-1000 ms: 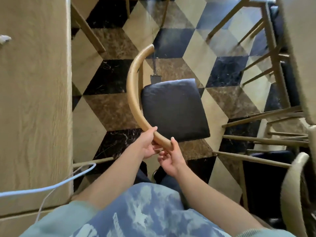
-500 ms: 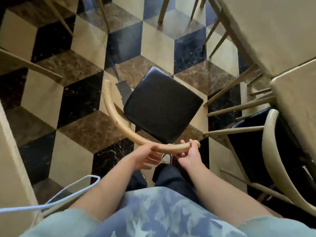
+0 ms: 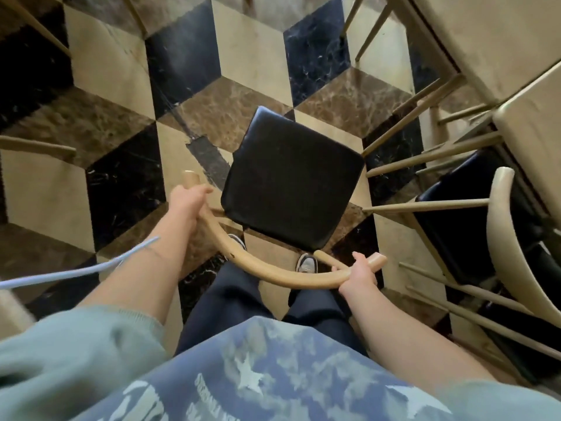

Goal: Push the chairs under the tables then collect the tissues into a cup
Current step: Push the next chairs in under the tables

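Observation:
A chair with a black padded seat point(image 3: 291, 180) and a curved wooden backrest point(image 3: 273, 270) stands on the tiled floor right in front of me. My left hand point(image 3: 186, 200) grips the backrest near its left end. Near the right end of that same curved rail my right hand point(image 3: 359, 275) holds on. The seat's corner points toward the beige tables point(image 3: 501, 41) at the upper right. No tissues or cup are in view.
A second chair point(image 3: 504, 238) with a dark seat is tucked under the near table at the right, its wooden legs and rungs sticking out toward my chair. A light blue cable point(image 3: 79, 273) crosses my left forearm. More chair legs show at top and left.
My hands have slid apart from the backrest's middle to its two ends. The chair has turned, its seat now pointing more toward the tables on the right.

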Tool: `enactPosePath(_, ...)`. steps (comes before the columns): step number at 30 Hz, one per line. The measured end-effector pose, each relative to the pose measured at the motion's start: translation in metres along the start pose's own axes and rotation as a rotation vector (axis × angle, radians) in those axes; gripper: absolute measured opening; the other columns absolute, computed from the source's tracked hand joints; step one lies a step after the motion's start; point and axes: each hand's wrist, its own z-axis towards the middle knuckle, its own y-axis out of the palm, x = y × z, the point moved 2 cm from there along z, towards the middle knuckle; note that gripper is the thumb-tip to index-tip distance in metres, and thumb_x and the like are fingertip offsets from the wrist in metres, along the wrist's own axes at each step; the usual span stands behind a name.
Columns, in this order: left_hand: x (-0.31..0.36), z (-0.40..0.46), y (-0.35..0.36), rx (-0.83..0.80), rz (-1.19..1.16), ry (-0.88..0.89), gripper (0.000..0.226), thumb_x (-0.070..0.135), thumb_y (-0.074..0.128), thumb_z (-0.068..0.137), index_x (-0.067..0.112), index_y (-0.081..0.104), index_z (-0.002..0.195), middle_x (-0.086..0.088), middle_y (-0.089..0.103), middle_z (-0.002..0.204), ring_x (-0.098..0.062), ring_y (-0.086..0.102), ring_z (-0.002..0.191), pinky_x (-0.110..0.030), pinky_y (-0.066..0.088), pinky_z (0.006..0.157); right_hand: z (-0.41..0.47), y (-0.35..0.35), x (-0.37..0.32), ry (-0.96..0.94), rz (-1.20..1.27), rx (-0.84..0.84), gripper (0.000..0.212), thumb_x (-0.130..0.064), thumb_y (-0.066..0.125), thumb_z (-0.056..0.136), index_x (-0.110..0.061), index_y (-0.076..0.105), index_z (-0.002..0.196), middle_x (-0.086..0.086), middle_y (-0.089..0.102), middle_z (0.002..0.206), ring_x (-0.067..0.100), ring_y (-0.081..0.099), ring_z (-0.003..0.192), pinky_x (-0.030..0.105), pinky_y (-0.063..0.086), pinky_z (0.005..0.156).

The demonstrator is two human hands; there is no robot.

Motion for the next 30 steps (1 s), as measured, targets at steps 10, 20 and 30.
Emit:
enactPosePath(10, 0.018, 0.043, -0.009, -0.089, -0.224, -0.02, 0.018, 0.009, 0.073, 0.083, 0.013, 0.065, 0.099, -0.001, 0.065, 0.062, -0.01, 0.066, 0.047, -0.022, 0.051, 0.045, -0.008, 0.023, 0.008, -0.015, 0.048, 0.097, 0.037, -0.015, 0.074, 0.078, -0.011, 0.065, 0.114, 0.006, 0.066, 0.097, 0.016, 0.063, 0.063, 0.026, 0.056, 0.051)
enactPosePath(20, -0.05, 0.053, -0.121, 0.149, -0.685, -0.251, 0.019, 0.002, 0.065, 0.078, 0.007, 0.066, 0.097, -0.006, 0.063, 0.066, -0.016, 0.066, 0.052, -0.032, 0.058, 0.059, -0.101, 0.125, -0.009, -0.377, -0.321, 0.0, 0.03, -0.013, 0.069, 0.077, -0.006, 0.067, 0.106, 0.012, 0.066, 0.088, 0.02, 0.06, 0.061, 0.032, 0.053, 0.052)
enactPosePath(30, -0.197, 0.002, -0.185, 0.49, -1.389, -0.484, 0.023, 0.003, 0.05, 0.089, 0.016, 0.044, 0.071, 0.0, 0.046, 0.055, -0.01, 0.051, 0.046, -0.023, 0.047, 0.048, -0.228, 0.3, 0.064, -0.901, -1.079, -0.448, 0.017, -0.014, 0.069, 0.085, -0.009, 0.067, 0.101, 0.013, 0.064, 0.089, 0.028, 0.063, 0.076, 0.032, 0.058, 0.066)
